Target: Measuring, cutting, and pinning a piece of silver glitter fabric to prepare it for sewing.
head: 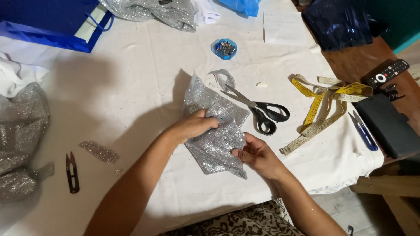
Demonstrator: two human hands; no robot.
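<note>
A piece of silver glitter fabric [214, 126] lies on the white cloth-covered table [144, 87]. My left hand [192, 126] presses on its middle with fingers curled over a fold. My right hand [256, 155] pinches the fabric's lower right edge between thumb and fingers. Black-handled scissors [260, 111] lie just right of the fabric, blades pointing up-left toward a small silver offcut [223, 78].
A yellow measuring tape [321, 107] is heaped at right, with blue thread snips [364, 131], a dark case [389, 124] and a remote [387, 73] beyond. A blue pin box [225, 48] sits at the back. Black thread snips [72, 172], a glitter scrap [100, 152] and more silver fabric [19, 140] lie left.
</note>
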